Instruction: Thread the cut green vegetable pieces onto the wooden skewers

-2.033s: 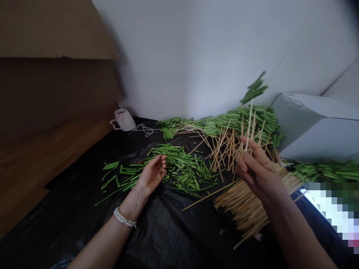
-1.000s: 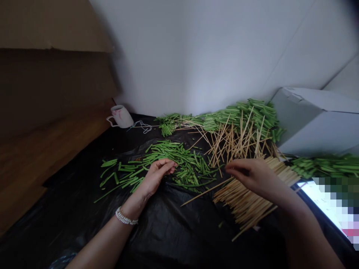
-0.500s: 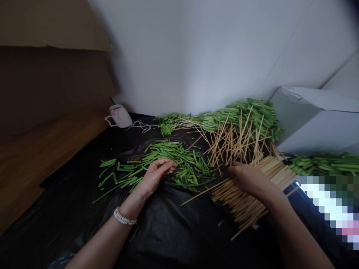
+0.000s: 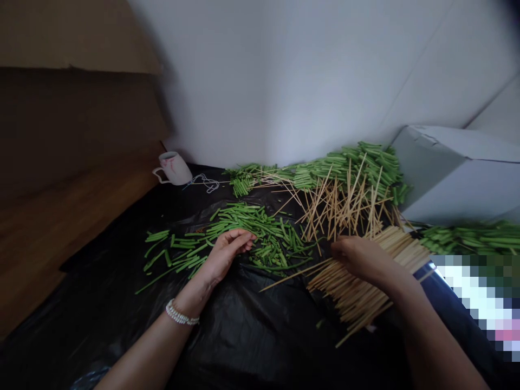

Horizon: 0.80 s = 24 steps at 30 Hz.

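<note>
My left hand point(image 4: 225, 252) lies palm-side in on a loose heap of cut green stalk pieces point(image 4: 268, 233), its fingertips pressed together among them; what they pinch is hidden. A beaded bracelet point(image 4: 181, 315) is on that wrist. My right hand point(image 4: 357, 257) rests knuckles-up on a bundle of bamboo skewers point(image 4: 365, 303), fingers closed at the end of one skewer point(image 4: 284, 279) that sticks out to the left. Behind it lie skewers loaded with green pieces point(image 4: 357, 162), their bare ends point(image 4: 341, 206) fanned toward me.
Black plastic sheet point(image 4: 244, 336) covers the floor. A white mug point(image 4: 173, 168) and a thin cord point(image 4: 205, 184) sit at the back left beside bare wood point(image 4: 60, 216). A white box point(image 4: 459, 179) stands at the right, more green stalks point(image 4: 471, 238) before it.
My right hand set a loaded skewer on the back pile, then dropped onto the skewer bundle. My left hand turned over onto the green pieces.
</note>
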Available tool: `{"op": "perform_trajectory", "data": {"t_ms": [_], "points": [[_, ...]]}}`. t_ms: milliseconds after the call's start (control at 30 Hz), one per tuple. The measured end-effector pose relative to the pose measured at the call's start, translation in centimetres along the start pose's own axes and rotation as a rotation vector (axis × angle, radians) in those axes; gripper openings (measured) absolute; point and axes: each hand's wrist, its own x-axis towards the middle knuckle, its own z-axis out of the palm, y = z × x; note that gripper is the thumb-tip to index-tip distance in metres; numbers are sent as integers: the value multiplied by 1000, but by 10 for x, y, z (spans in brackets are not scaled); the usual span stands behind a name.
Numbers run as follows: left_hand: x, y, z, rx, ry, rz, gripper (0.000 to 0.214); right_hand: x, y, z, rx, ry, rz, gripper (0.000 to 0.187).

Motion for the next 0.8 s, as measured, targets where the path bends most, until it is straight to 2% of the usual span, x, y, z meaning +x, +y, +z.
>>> {"op": "perform_trajectory", "data": {"t_ms": [300,533,800], "points": [[0,1,1,2,9,-10,19,0,-4,4,-21,6,2,19],[0,1,1,6,9,-3,20,0,-7,0,-144,-2,-22,19],[0,2,1,21,10,1,21,0,-6,-1,-100,13,-25,19]]}}
